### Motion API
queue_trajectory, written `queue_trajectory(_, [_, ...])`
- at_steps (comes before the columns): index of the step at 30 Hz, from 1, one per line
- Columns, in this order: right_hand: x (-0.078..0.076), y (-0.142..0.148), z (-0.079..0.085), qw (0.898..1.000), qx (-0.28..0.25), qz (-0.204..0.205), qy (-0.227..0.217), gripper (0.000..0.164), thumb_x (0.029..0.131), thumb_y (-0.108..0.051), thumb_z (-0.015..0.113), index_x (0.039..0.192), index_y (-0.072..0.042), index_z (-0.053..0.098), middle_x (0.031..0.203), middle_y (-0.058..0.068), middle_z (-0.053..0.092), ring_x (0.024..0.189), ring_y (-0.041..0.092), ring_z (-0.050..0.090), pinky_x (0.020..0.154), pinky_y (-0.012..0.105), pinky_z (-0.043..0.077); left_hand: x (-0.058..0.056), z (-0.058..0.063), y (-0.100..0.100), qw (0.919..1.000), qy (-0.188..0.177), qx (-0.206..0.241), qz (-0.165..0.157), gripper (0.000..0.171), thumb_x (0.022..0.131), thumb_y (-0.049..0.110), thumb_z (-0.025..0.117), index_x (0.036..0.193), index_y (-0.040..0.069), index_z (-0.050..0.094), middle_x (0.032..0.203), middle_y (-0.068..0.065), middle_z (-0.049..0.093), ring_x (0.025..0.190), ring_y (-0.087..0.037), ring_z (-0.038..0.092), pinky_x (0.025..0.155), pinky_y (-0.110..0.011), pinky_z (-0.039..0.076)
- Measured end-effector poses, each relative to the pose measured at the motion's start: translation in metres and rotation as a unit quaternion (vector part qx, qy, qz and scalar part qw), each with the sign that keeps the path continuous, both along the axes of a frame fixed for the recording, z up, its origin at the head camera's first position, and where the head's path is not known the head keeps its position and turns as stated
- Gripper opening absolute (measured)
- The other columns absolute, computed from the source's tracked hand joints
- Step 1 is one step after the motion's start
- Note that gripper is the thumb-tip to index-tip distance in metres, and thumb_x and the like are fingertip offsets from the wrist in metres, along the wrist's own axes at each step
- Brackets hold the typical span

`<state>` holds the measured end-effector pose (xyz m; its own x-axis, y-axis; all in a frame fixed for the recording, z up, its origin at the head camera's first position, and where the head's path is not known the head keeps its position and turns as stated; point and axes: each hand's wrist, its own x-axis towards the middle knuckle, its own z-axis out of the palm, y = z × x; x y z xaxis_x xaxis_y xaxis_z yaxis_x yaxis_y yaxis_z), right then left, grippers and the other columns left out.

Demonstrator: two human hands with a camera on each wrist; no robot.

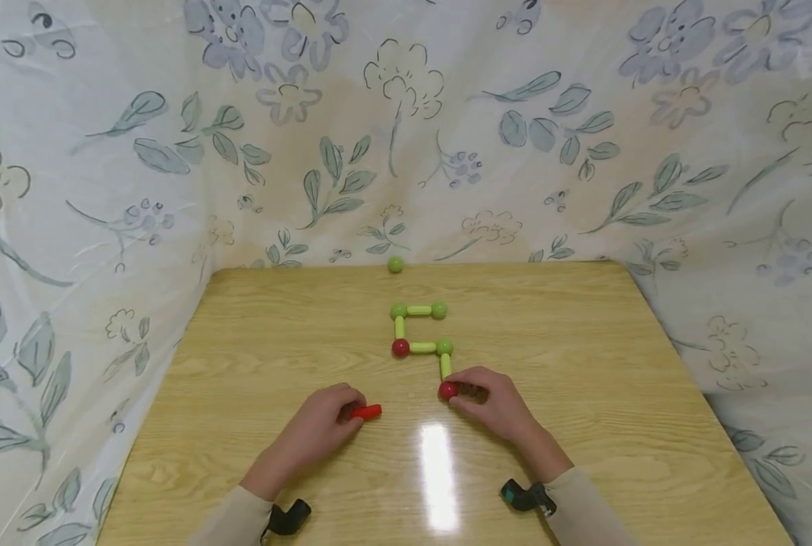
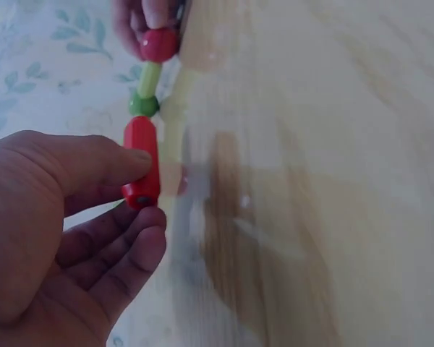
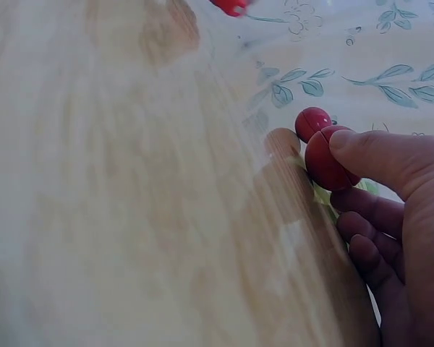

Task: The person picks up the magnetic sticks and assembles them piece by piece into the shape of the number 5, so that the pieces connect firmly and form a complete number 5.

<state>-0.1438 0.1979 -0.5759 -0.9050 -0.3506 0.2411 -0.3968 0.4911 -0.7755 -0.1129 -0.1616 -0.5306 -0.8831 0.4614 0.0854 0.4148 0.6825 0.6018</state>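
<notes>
My left hand [image 1: 325,425] pinches a short red rod [image 2: 141,163] between thumb and fingers; a small dark spot shows on its near end. With thumb and fingertips my right hand [image 1: 497,400] grips a red ball [image 3: 330,159] at the near end of a zigzag chain. From that ball a yellow-green rod [image 1: 446,367] runs away to a green ball [image 1: 444,346]. Another rod [image 1: 422,348] leads left to a second red ball [image 1: 400,347]. Beyond it the chain goes on to a green ball [image 1: 399,311], then right to an end green ball [image 1: 438,309].
A loose green ball [image 1: 395,264] sits at the far edge of the wooden table [image 1: 276,326]. A flowered cloth [image 1: 440,152] hangs behind and along both sides. Dark wrist cameras [image 1: 525,497] are strapped at both sleeves. A bright light reflection lies between the forearms.
</notes>
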Motion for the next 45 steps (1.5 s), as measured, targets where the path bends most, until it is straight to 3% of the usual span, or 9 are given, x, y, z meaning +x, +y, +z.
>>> queue_trajectory(8, [0.000, 0.001, -0.001, 1.000, 0.004, -0.004, 0.007, 0.031, 0.092, -0.020, 0.091, 0.121, -0.024, 0.083, 0.112, -0.013, 0.075, 0.097, 0.009, 0.070, 0.081, 0.031, 0.061, -0.021, -0.005, 0.029, 0.9993, 0.010, 0.035, 0.013, 0.015, 0.095, 0.009, 0.084, 0.107, 0.016, 0.078, 0.097, 0.010, 0.067, 0.081, -0.008, 0.058, 0.073, -0.028, 0.053])
queue_trajectory(19, [0.000, 0.002, -0.003, 1.000, 0.006, -0.006, -0.002, 0.030, 0.093, -0.019, 0.090, 0.121, -0.025, 0.083, 0.114, -0.013, 0.074, 0.099, 0.010, 0.069, 0.083, 0.031, 0.061, -0.044, -0.009, 0.059, 0.9985, -0.002, 0.051, -0.019, 0.013, 0.097, 0.012, 0.084, 0.110, 0.014, 0.080, 0.096, 0.010, 0.066, 0.082, -0.009, 0.058, 0.074, -0.028, 0.053])
queue_trajectory(33, [-0.002, 0.002, -0.004, 1.000, -0.003, 0.004, 0.011, 0.031, 0.093, -0.022, 0.090, 0.122, -0.027, 0.082, 0.115, -0.013, 0.075, 0.100, 0.011, 0.070, 0.083, 0.033, 0.061, -0.045, -0.014, 0.079, 0.9973, -0.024, 0.059, -0.035, 0.012, 0.098, 0.010, 0.081, 0.110, 0.012, 0.081, 0.098, 0.005, 0.069, 0.086, -0.010, 0.060, 0.077, -0.029, 0.054])
queue_trajectory(45, [-0.002, 0.002, -0.003, 1.000, -0.006, 0.004, 0.020, 0.030, 0.092, -0.020, 0.091, 0.121, -0.024, 0.083, 0.112, -0.013, 0.075, 0.097, 0.011, 0.069, 0.080, 0.031, 0.060, -0.049, -0.017, 0.088, 0.9972, -0.016, 0.059, -0.043, 0.012, 0.097, 0.010, 0.081, 0.109, 0.011, 0.081, 0.103, 0.003, 0.071, 0.089, -0.011, 0.062, 0.079, -0.028, 0.056])
